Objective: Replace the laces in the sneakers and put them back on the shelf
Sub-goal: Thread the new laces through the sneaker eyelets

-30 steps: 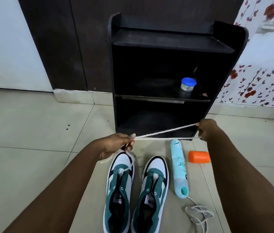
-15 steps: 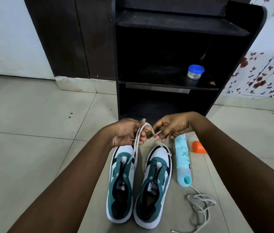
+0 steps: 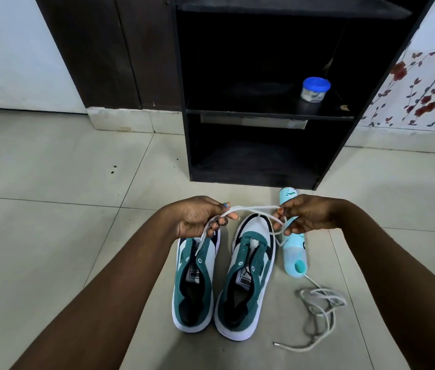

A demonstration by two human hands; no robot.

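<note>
Below, two teal-and-white sneakers (image 3: 221,281) side by side on the tiled floor (image 3: 51,209), tongue labels blurred, one white lace (image 3: 253,208) pinched between left hand (image 3: 200,216) and right hand (image 3: 307,213), one grey lace (image 3: 320,305) loose beside, one black shelf (image 3: 264,113) behind.

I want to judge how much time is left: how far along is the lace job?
Early. Done: both sneakers, left and right, show empty eyelets, and a loose lace lies on the floor. In hand: the left hand and right hand hold a white lace above the toes; it seems to run down into the left sneaker. Left: thread both, then put them on the shelf.
</note>
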